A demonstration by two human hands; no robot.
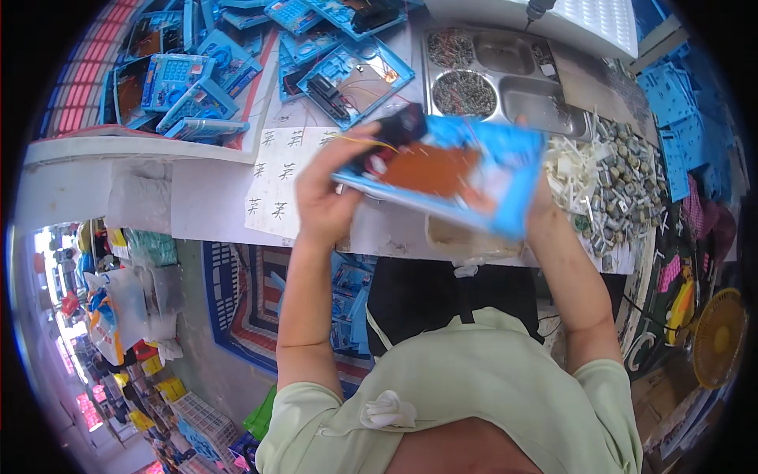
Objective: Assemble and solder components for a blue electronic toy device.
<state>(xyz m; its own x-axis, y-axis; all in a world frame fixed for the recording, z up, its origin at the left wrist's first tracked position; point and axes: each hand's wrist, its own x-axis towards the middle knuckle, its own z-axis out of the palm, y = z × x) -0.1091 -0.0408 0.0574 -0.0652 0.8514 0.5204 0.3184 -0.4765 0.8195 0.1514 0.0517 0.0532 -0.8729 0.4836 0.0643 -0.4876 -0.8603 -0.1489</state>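
A blue plastic casing (517, 158) is held up over the front of the table, tilted and smeared by motion. Inside it sit a brown circuit board (433, 171), a dark block (404, 126) and a thin yellow wire. My left hand (328, 193) is closed around the casing's left end, close to the dark block. On the opposite side my right hand (541, 201) grips the right end, its fingers partly behind the casing. Beyond them lies a similar open blue casing (375, 59) with wires and a black part.
Blue casings (178, 79) are heaped at the back left. A metal tray (505, 83) holds small screws, below a driver tip (539, 8). White plastic parts (572, 170) and metal cylinders (628, 182) pile up at right. A blue basket (225, 316) with casings stands beneath the table.
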